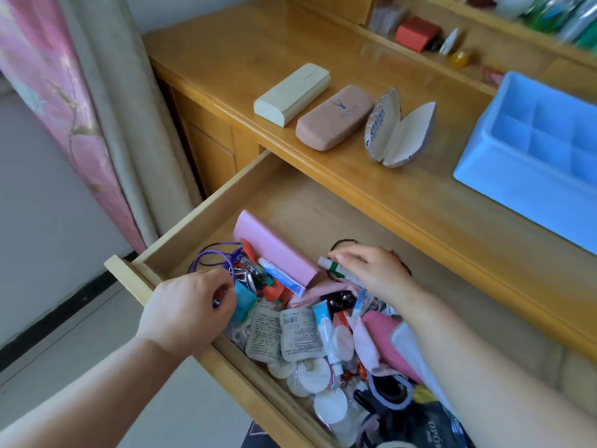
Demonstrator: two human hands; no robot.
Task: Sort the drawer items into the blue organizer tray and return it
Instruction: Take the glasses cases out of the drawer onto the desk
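- The right hand (371,273) had a closed grip on a green-and-white tube (339,270), likely picking it from the drawer (206,218) clutter for sorting.
- The left hand (190,308) curled its grip around a teal item (244,300) at the pile's left.
- The blue organizer tray (504,176) waited empty on the desk (420,202), far right, within reach.

A single head-worn wide-angle view looks forward and steeply down — close over the open, cluttered pale wooden drawer (206,218), with the glossy honey-coloured wooden tabletop (403,195) farther off, tilted, running toward the upper right of the frame.
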